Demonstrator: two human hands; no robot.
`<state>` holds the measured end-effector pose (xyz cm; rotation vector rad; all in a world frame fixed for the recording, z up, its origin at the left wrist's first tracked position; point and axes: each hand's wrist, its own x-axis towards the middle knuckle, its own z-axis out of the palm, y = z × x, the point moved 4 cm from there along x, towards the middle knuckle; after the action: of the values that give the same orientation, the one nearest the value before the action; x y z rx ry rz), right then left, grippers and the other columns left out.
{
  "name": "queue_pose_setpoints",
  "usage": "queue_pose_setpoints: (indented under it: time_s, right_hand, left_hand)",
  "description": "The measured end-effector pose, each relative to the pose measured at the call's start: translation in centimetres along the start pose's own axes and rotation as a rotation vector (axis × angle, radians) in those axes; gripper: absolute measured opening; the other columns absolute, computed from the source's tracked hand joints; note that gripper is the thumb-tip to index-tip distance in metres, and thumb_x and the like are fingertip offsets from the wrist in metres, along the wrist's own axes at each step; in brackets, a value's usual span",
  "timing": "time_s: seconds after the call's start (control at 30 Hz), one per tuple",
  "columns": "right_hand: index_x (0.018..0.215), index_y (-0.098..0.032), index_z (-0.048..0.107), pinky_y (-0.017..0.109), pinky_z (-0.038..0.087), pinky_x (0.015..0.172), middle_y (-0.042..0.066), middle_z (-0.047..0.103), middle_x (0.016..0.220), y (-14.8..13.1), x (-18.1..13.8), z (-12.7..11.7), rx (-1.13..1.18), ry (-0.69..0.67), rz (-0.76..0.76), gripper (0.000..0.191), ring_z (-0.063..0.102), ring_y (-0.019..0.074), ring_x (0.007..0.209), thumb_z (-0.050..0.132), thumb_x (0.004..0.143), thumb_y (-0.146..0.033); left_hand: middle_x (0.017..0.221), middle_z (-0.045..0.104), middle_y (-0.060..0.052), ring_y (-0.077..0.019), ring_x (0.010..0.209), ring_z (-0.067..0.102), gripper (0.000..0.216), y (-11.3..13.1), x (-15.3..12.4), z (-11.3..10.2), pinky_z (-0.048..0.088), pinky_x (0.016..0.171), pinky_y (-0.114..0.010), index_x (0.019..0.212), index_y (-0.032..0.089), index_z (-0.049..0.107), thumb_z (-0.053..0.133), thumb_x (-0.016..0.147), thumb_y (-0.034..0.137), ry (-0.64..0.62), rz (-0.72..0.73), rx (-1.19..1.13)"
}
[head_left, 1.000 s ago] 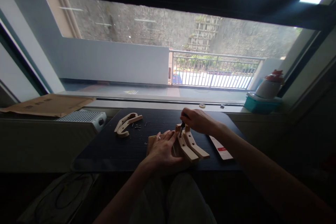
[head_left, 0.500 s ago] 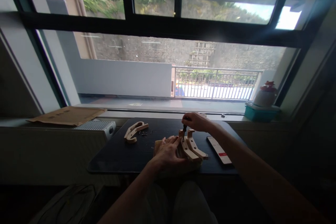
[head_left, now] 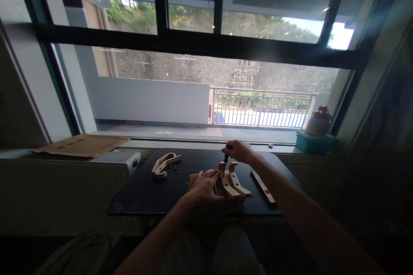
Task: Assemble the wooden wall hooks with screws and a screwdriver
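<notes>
My left hand lies flat, fingers spread, pressing on a light wooden assembly of curved pieces at the near edge of a dark table. My right hand is closed round a small dark screwdriver, held upright with its tip on the top of one curved wooden piece. A second pair of curved wooden pieces lies farther left on the table, with several small dark screws scattered beside it.
A white slip with a red mark lies right of the assembly. A white radiator and brown cardboard sit left on the sill. A teal box with a white pot stands at the right by the window.
The view has tilted up, showing more window, so table and hands sit lower and smaller. Both hands keep their hold on the assembly and screwdriver.
</notes>
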<state>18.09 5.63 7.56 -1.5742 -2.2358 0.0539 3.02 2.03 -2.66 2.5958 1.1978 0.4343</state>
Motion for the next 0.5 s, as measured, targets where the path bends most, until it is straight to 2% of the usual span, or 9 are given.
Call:
queue_pose_setpoints:
  time_s: [0.13,0.3,0.5]
  right_hand:
    - [0.087,-0.014,0.066,0.023,0.033,0.052,0.004,0.065,0.073,-0.2,0.1,-0.2,0.015,-0.035,-0.009,0.032,0.051,0.0110,0.058,0.052,0.082,-0.042]
    - [0.093,-0.018,0.066,0.021,0.034,0.052,0.001,0.065,0.077,-1.0,-0.2,-0.3,0.055,-0.093,-0.088,0.027,0.051,0.0089,0.059,0.052,0.082,-0.038]
    - [0.089,-0.016,0.065,0.022,0.032,0.050,0.002,0.063,0.071,-0.5,-0.4,0.1,0.047,-0.050,-0.077,0.030,0.049,0.0096,0.056,0.049,0.083,-0.040]
  left_hand:
    - [0.146,0.033,-0.005,-0.0337,0.134,0.026,0.094,-0.2,-0.1,-0.1,0.014,0.111,-0.052,0.141,0.031,0.027,0.055,0.062,0.075,-0.003,0.008,-0.015]
    - [0.145,0.035,-0.004,-0.0320,0.134,0.026,0.096,-0.5,0.2,0.3,0.010,0.112,-0.050,0.140,0.031,0.027,0.056,0.061,0.075,-0.005,0.029,-0.021]
    - [0.146,0.033,-0.004,-0.0309,0.135,0.024,0.097,-0.5,0.3,0.4,0.008,0.113,-0.050,0.140,0.032,0.027,0.054,0.059,0.077,-0.012,0.054,-0.018]
